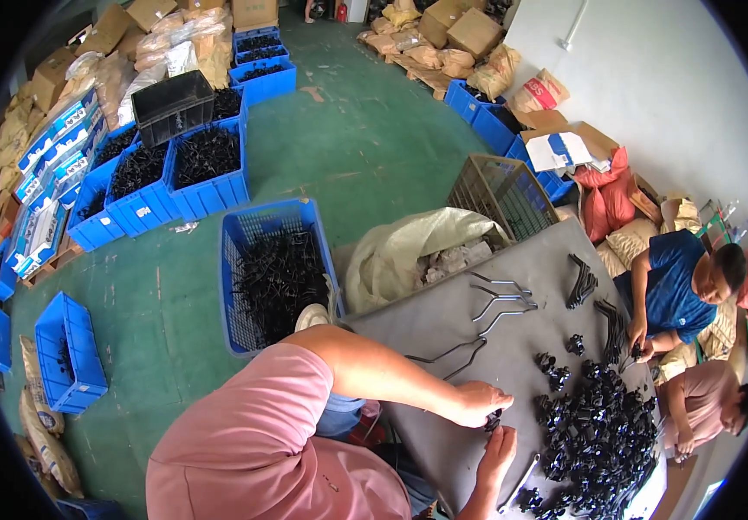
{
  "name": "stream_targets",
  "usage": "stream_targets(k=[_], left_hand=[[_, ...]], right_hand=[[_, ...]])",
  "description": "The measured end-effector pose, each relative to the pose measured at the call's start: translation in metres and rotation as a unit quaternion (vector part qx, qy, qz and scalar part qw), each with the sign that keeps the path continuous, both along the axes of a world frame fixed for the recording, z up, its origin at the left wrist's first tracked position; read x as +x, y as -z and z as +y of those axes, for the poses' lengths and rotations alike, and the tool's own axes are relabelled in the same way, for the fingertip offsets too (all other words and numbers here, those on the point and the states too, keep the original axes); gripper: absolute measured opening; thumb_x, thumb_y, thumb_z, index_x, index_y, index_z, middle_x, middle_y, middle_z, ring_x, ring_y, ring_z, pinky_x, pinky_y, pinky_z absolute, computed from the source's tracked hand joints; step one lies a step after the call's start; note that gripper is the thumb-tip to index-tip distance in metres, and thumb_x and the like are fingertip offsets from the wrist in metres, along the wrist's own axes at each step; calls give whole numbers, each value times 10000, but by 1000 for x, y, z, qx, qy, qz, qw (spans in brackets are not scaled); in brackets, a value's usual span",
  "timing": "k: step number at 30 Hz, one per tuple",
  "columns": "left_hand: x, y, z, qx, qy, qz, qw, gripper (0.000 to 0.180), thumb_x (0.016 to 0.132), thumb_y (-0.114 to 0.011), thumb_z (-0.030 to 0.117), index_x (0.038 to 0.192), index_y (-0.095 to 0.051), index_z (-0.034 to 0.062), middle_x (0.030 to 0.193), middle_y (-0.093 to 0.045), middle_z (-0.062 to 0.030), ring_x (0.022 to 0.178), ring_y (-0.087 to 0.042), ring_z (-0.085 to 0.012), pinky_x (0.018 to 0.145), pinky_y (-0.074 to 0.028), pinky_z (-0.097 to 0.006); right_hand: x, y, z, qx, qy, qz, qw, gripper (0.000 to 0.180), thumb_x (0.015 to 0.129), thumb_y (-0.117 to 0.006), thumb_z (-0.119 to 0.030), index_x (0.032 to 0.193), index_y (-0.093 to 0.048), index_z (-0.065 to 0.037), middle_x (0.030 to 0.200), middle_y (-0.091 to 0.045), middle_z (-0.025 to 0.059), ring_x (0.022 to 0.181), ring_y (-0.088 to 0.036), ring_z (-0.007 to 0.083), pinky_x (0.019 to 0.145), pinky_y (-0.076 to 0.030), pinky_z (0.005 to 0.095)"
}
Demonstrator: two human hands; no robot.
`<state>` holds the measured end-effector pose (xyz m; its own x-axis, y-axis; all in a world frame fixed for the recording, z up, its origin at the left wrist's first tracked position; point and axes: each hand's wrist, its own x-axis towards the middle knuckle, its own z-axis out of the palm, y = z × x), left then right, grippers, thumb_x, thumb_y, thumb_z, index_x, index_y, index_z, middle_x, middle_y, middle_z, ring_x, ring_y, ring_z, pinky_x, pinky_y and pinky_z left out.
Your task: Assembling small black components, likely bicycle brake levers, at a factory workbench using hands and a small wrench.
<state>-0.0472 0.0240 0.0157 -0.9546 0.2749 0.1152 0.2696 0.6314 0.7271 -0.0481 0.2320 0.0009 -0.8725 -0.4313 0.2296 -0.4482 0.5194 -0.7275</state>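
Note:
My left hand (481, 404) and my right hand (498, 454) meet over the near side of the grey table (430, 407). Pinched between their fingers is a small black plastic part (493, 420); its exact kind is too small to make out. Beside my right hand lies a thin metal rod (521, 482). A large heap of similar black plastic parts (599, 425) covers the table just right of my hands. Beyond my left hand rest a bent dark wire piece (452, 354) and several bent metal wires (502, 302).
Black curved pieces (580, 282) lie at the table's far side. A person in a blue shirt (677, 282) works across it, near another in pink (705, 403). A blue crate (227, 286) of black parts and a pale sack (391, 260) stand beside the table.

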Motion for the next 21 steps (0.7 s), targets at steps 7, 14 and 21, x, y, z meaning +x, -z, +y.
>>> stream_targets(k=[7, 14, 21], left_hand=[[8, -3, 2, 63, 5, 17, 998, 439, 785, -674, 6, 1201, -532, 14, 1070, -661, -221, 1017, -653, -434, 858, -513, -533], [-1, 32, 4, 160, -57, -6, 985, 548, 854, -708, 73, 1352, -492, 2, 1242, -626, -260, 1165, -622, -417, 1016, -502, -479], [-1, 31, 2, 166, -109, -26, 980, 524, 876, -764, 166, 1319, -533, 8, 1245, -638, -240, 1170, -625, -398, 1035, -492, -455]], right_hand=[[7, -29, 7, 91, 42, 37, 994, 189, 1049, -525, -147, 963, -563, 17, 843, -580, 161, 746, -557, 304, 692, -454, 449], [24, -21, 95, 347, 196, 63, 915, 432, 781, -564, 7, 1212, -547, -5, 1077, -584, 212, 1004, -615, 446, 847, -491, 545], [9, -30, 90, 408, 193, 67, 890, 375, 810, -580, -74, 1178, -557, -5, 1131, -553, 227, 1003, -614, 462, 851, -488, 571]])
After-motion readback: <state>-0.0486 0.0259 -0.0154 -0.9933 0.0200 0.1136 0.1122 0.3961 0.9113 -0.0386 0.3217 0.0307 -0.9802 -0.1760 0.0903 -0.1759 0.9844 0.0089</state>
